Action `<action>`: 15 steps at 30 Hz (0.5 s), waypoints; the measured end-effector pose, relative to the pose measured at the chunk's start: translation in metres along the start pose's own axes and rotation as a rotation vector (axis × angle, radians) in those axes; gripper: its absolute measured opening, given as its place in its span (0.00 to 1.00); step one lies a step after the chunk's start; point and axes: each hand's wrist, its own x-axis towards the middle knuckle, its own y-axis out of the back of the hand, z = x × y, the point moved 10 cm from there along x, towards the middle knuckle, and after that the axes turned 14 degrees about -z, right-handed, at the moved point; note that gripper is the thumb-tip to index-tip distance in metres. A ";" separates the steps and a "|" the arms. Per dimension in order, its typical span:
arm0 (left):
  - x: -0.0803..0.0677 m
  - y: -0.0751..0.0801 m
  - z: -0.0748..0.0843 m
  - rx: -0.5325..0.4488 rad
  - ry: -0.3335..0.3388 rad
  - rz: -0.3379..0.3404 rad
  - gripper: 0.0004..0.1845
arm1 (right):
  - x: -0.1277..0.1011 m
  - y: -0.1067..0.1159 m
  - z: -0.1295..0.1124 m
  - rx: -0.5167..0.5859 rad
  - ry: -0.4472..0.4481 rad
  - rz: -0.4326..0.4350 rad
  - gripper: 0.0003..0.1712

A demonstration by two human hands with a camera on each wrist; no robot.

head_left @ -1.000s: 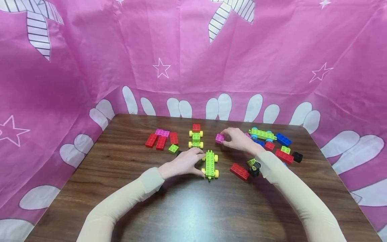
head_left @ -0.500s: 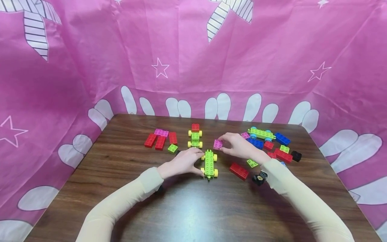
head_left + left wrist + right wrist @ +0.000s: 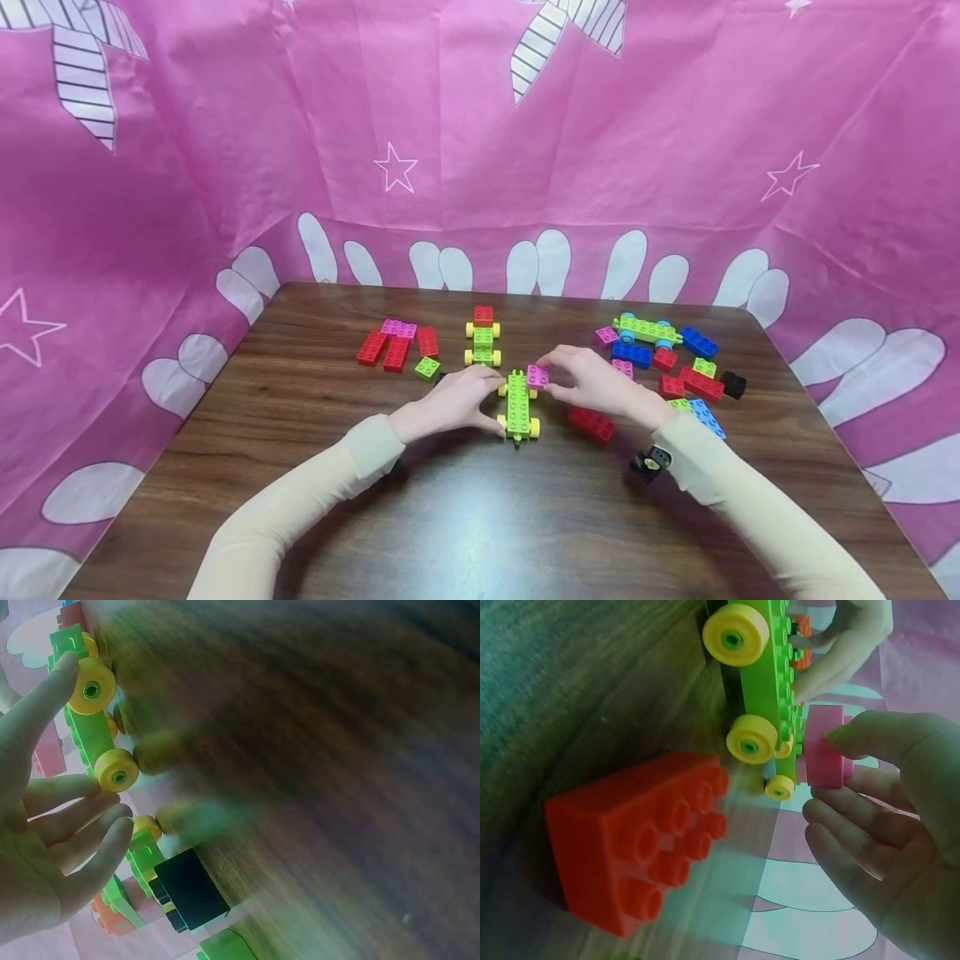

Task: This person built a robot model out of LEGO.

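- While our right hand (image 3: 600,385) pinches a small pink brick (image 3: 537,377) between thumb and forefinger (image 3: 870,735), the other fingers curl loosely beneath it; the brick sits at the far right corner of the green wheeled chassis (image 3: 517,405), and we cannot tell whether it is pressed onto the studs yet.
- Our left hand (image 3: 450,402) steadies the chassis from its left side, fingers bent around its edge, one fingertip (image 3: 64,671) against a yellow wheel (image 3: 91,686).
- The chassis lies near the middle of the wooden table (image 3: 465,517), its long axis running from us toward the far edge, studs up, 4 yellow wheels at the corners.
- Just right of it lies a red 2-by-4 brick (image 3: 592,423), apart from the chassis.
- Beyond, a shorter green wheeled piece (image 3: 482,346) carries a red brick (image 3: 483,315) at its far end.
- Farther left sits a cluster of red, pink and green bricks (image 3: 397,346); farther right, a loose heap of blue, red and green bricks (image 3: 675,362), partly hidden by our right wrist.
- A pink curtain (image 3: 480,133) walls the table.
- The left wrist view is blurred.
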 end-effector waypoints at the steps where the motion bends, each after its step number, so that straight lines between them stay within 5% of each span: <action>1: 0.000 0.000 0.000 -0.001 -0.001 -0.001 0.43 | 0.000 -0.002 0.000 0.001 -0.002 0.000 0.21; 15: 0.000 0.002 0.000 -0.020 -0.005 -0.008 0.42 | 0.000 -0.009 -0.014 -0.006 0.083 0.021 0.20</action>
